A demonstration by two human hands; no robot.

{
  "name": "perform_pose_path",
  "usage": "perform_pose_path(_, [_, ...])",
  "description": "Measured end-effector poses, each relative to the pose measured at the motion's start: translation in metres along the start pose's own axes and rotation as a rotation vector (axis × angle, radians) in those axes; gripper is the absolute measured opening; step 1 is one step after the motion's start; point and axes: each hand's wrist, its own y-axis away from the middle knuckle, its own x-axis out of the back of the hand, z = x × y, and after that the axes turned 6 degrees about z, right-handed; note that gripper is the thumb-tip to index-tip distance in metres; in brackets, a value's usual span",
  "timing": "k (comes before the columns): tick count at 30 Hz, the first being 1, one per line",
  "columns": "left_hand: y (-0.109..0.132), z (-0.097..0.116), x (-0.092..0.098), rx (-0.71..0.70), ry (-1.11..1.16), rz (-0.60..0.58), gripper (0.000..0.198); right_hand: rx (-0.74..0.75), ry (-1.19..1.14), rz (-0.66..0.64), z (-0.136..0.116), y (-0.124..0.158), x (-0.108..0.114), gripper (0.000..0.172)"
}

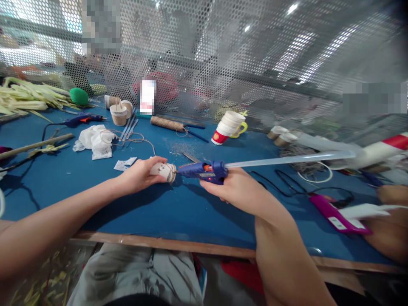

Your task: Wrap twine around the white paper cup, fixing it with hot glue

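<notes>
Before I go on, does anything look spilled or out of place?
Yes, mildly: fine bits lie scattered on the blue tabletop beyond the glue gun, and a torn white scrap lies just beyond the left hand. Both look like stray litter.

The glue gun [208, 171] is smooth plastic, the glue stick [287, 160] glossy. The held cup [161, 171] looks like matt paper. The twine roll [166, 123] is rough, the mesh [191, 46] metal.
</notes>
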Motion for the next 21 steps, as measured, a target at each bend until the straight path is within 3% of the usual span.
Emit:
perform_pose_path(5, [-0.0002,0.0003,0.0005,0.015,0.002,-0.012,0.051,0.019,0.025,0.013,-0.0009,0.0013,0.0002,0.019])
perform_pose_path(21, [0.0001,0.0037,0.0015,0.044,0.0,-0.024,0.053,0.047,0.09,0.017,-0.0001,0.0035,-0.0012,0.019])
